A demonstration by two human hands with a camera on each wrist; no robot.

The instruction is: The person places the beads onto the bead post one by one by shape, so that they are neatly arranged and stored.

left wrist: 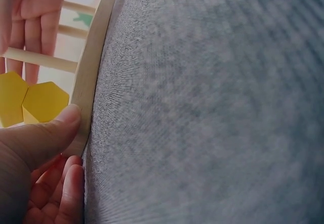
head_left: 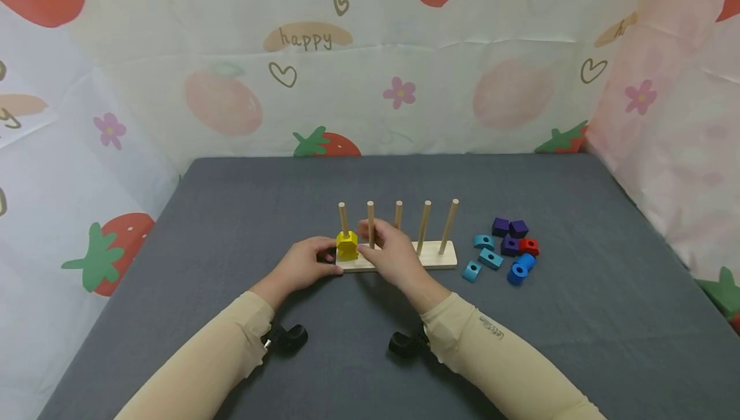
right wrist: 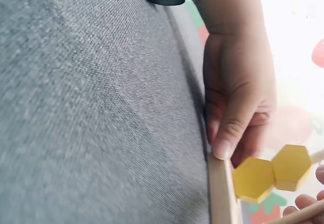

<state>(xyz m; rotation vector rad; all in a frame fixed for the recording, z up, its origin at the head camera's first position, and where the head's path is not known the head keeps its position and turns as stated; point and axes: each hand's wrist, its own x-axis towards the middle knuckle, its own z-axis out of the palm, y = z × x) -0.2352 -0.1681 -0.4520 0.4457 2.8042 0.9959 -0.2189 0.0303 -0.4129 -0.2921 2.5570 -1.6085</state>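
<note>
A wooden peg board [head_left: 438, 258] with several upright pegs lies on the table. Two yellow hexagonal blocks [head_left: 347, 246] are stacked on its leftmost peg, turned differently from each other in the right wrist view. My left hand [head_left: 302, 261] grips the board's left end, thumb on the front edge and fingers behind it. Around the second peg [head_left: 371, 214] is my right hand [head_left: 397, 258], its thumb close to the yellow blocks; in the left wrist view its fingers [left wrist: 33, 32] look fairly straight, with nothing seen held.
Right of the board lie loose blocks: purple cubes [head_left: 500, 227], a red block [head_left: 528, 246], light-blue blocks [head_left: 490, 259] and blue cylinders [head_left: 517, 273]. A grey cloth [head_left: 555, 343] covers the table. Printed curtains [head_left: 439, 124] stand behind and at both sides.
</note>
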